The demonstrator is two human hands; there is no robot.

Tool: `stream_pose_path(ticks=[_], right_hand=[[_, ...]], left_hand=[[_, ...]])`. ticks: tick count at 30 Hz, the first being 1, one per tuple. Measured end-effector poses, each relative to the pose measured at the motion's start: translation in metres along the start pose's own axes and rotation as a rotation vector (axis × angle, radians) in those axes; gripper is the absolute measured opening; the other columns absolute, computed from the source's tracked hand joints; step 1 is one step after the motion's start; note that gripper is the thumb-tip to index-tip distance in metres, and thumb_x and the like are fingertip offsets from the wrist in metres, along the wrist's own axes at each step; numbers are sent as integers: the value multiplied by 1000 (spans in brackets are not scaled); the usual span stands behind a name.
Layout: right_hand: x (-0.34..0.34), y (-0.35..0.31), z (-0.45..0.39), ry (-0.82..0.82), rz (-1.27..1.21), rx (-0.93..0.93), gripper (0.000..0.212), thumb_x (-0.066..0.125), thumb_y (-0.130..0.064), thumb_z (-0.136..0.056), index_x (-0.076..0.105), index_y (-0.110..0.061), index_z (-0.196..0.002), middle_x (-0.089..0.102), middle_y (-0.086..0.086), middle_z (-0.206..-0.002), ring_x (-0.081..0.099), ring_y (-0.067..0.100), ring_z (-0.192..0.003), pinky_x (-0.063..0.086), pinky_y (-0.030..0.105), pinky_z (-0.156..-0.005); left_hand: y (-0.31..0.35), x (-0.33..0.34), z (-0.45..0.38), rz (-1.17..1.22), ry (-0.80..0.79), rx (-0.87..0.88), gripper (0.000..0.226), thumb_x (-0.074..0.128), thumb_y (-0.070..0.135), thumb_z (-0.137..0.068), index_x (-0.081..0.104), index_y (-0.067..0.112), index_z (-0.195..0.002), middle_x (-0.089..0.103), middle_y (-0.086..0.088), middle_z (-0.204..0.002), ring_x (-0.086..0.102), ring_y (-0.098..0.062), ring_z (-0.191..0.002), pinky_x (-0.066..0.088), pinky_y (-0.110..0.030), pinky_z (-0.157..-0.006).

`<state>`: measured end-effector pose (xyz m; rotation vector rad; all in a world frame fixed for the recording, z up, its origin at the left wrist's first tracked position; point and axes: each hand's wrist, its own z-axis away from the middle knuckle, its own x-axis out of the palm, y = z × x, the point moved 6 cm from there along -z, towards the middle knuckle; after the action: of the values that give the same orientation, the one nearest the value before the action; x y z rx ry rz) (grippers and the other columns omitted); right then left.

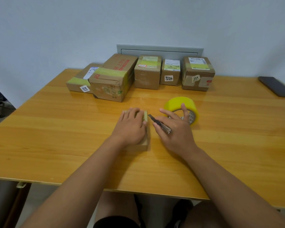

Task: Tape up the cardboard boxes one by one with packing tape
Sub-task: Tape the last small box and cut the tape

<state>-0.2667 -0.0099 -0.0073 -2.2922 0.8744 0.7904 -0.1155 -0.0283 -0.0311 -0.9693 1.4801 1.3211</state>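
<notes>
left hand [131, 125] lies flat on the small box [144, 142], likely to keep it from sliding | right hand [174, 127] just beside it grips a knife [160, 124], blade toward the box's taped edge, likely to cut | tape [182, 108] just past right hand, thumb on it

Five taped boxes [146, 73] walled off the far edge behind the tape roll [181, 109]. Bare tabletop [56, 137] lay left, right and nearer.
</notes>
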Motion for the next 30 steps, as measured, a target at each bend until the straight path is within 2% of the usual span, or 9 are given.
stream_pose_path(ticks=[7,10,13,14,16,19,22,25,30], right_hand=[[-10,-6,8,-46,-74,-28,24,58,-35,-90,75,-19,-92,75,-3,-97,59,10,-119,5,49,-120],[-19,-10,19,-89,-116,-55,22,57,-34,-90,74,-20,-87,72,-11,-88,58,5,-117,14,50,-118],[-35,-12,32,-101,-184,-61,19,60,-27,-88,72,-15,-95,70,-7,-90,61,9,-94,42,42,-97],[-39,-10,37,-127,-219,-46,21,59,-27,-88,71,-15,-99,70,-6,-93,61,10,-91,48,39,-87],[-44,-8,46,-234,-259,-54,24,56,-27,-91,69,-17,-108,68,-6,-101,61,9,-94,52,34,-80],[-45,-4,63,-437,-198,-146,23,55,-24,-96,64,-24,-117,65,-8,-111,59,10,-102,53,33,-80],[-44,-1,74,-604,-51,-246,35,54,-18,-93,58,-30,-126,63,-9,-123,57,13,-112,54,32,-83],[-39,-3,78,-754,63,-318,45,54,-17,-96,51,-33,-138,55,-10,-138,48,13,-126,46,30,-99],[-44,-7,74,-863,63,-270,38,40,-30,-104,48,-35,-141,44,-12,-147,38,10,-132,40,29,-104]], left_hand=[[0,0,1,-1,-14,-2,52,27,35,-106,23,15,-154,17,-4,-161,3,-23,-151,-1,-42,-123],[1,0,1,2,-22,-2,52,27,35,-106,22,15,-154,16,-4,-161,3,-23,-151,0,-41,-123],[1,-1,1,4,-21,-6,52,27,36,-106,22,15,-154,17,-3,-162,4,-22,-151,0,-41,-123],[1,-1,1,6,-21,-9,53,27,36,-106,23,16,-154,17,-3,-162,4,-22,-151,0,-41,-123],[1,-1,1,13,-16,-14,52,28,37,-105,25,16,-153,19,-2,-161,6,-21,-151,1,-42,-123],[2,-1,1,15,-8,-28,52,29,40,-104,28,19,-151,21,-1,-159,9,-22,-150,-2,-47,-122],[3,-2,3,1,-22,-57,55,31,45,-102,28,21,-151,20,2,-159,9,-22,-150,-4,-52,-121],[4,-3,3,3,-20,-65,56,32,46,-102,28,21,-151,21,2,-159,11,-22,-149,0,-53,-121],[1,-3,2,6,-3,-61,56,34,46,-101,30,21,-150,23,2,-158,15,-22,-148,8,-51,-120]])
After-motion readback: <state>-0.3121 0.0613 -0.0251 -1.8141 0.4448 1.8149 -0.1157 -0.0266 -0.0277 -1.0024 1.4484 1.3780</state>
